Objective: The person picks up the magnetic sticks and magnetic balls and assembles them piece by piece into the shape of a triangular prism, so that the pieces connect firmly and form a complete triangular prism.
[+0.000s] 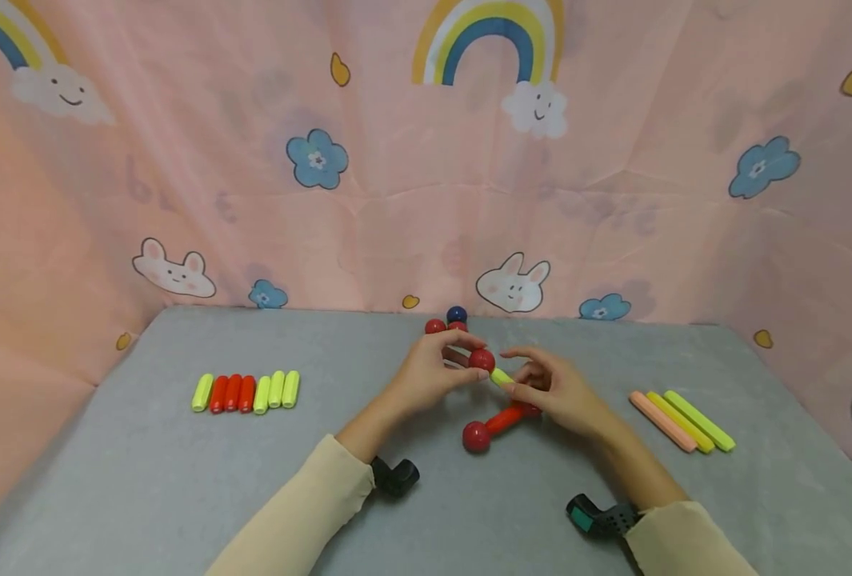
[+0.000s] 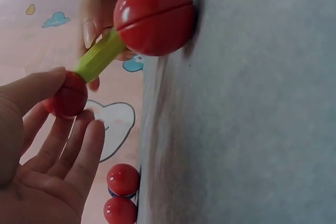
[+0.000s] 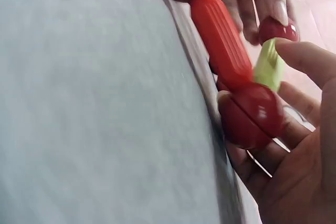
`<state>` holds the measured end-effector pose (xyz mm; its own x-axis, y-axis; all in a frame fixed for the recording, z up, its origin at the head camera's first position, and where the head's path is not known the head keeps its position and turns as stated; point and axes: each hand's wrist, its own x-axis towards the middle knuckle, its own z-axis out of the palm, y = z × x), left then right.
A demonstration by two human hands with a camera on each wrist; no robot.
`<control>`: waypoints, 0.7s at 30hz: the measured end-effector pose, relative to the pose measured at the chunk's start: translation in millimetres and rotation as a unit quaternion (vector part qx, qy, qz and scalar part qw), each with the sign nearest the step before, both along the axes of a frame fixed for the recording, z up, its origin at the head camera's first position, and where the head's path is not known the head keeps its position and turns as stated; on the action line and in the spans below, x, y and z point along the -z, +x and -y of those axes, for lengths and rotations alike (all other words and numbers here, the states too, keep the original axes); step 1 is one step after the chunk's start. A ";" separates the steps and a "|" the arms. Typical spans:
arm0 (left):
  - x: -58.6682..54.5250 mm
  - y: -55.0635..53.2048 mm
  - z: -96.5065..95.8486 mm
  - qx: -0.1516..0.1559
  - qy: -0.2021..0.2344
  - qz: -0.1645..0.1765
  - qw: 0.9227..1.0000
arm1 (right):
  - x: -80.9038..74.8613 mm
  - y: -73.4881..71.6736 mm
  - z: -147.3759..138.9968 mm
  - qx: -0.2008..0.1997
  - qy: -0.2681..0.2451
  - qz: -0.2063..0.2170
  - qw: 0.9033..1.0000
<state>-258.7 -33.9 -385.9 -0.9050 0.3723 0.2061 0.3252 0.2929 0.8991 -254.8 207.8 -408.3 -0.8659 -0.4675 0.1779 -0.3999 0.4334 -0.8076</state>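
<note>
In the head view my left hand (image 1: pixel 429 372) pinches a red ball (image 1: pixel 482 360) between thumb and fingers. A short yellow-green rod (image 1: pixel 501 377) meets that ball. My right hand (image 1: pixel 558 392) grips this rod, its thumb on the rod in the right wrist view (image 3: pixel 270 65). Below the hands, a ridged red rod (image 3: pixel 220 40) joins two red balls, one at the near left (image 1: pixel 477 437) and one by my right fingers (image 3: pixel 252 115). Whether the yellow-green rod's far end meets that second ball is hidden.
Behind my left hand sit red balls (image 1: pixel 435 326) and a dark blue ball (image 1: pixel 457 314). Short yellow-green and red rods (image 1: pixel 233 393) line up at the left. Longer orange, yellow and green rods (image 1: pixel 681 421) lie at the right. A pink curtain (image 1: pixel 397 224) hangs behind the grey table (image 1: pixel 145 480).
</note>
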 end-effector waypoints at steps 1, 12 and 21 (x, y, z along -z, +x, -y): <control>0.1 -0.3 0.2 0.003 -0.001 0.001 1.000 | 0.4 0.7 2.2 -0.002 0.001 -0.004 1.000; 0.2 -3.2 -0.3 0.041 0.026 0.041 0.998 | 3.6 9.5 25.9 0.067 -0.067 0.027 0.995; -15.7 -2.2 24.3 0.050 -0.115 0.020 0.992 | 9.8 11.3 30.4 0.092 -0.121 0.051 0.987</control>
